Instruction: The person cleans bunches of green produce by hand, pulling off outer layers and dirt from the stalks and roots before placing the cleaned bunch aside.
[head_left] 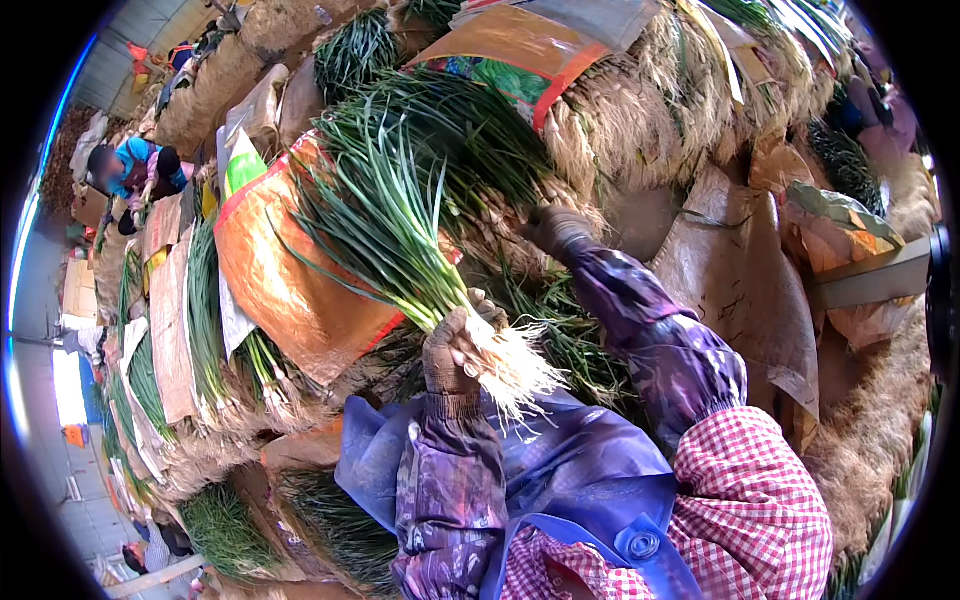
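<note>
A thick bunch of scallions point(395, 240) is gripped near its white root end by my gloved left hand point(455, 350). The green leaves fan up and to the left, and the pale roots point(515, 372) hang out to the right of the fingers. My right hand point(562, 235), also gloved, reaches forward to the root end of a large pile of scallions point(460, 130). Its fingers curl in among the stems there, and whatever they hold is hidden. Loose scallions point(575, 335) lie below that hand.
An orange woven sack point(290, 270) lies at the left beside bundled scallions. Rooty bundles point(640, 120) stand stacked ahead under another orange sack point(520, 45). A brown sheet point(720, 270) and a pale beam point(870, 278) are at the right. Another person point(145, 170) works at the far left.
</note>
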